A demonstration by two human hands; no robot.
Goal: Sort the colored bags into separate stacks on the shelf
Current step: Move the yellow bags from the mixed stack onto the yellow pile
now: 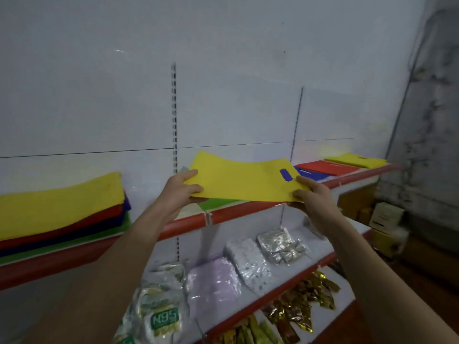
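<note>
Yellow bag point(242, 180): held flat above the top shelf point(238, 211), long axis running left to right; its handle slot, showing blue through, sits at the right end.
Left hand point(182, 188): pinches the bag's left edge, thumb on top, fingers beneath.
Right hand point(314, 194): pinches the right near corner, thumb on top.
Green bag point(216, 202): lies on the shelf directly under the held one.
Mixed pile point(62, 209): far left, yellow on top, then red, blue, green.
Sorted stacks: blue bag point(310, 173), red bag point(327, 167), yellow stack point(355, 160) side by side towards the right.
Lower shelf point(285, 288): wrapped packets point(246, 261).
</note>
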